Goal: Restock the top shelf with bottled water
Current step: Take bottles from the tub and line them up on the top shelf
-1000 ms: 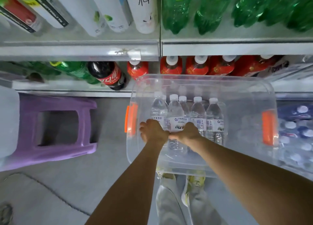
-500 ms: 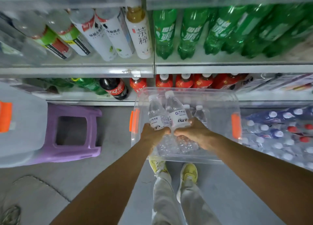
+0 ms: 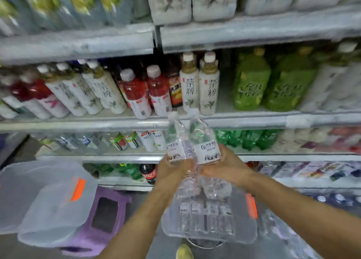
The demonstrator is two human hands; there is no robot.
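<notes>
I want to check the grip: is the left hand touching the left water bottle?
Touching. The head view shows the left hand wrapped round the lower body of the left water bottle, with no gap between fingers and label.

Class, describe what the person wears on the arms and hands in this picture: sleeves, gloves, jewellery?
Nothing shows: both forearms are bare to the frame's edge, with no sleeve in view. The left hand and right hand have no gloves, rings or watch visible; the picture is blurred.
</notes>
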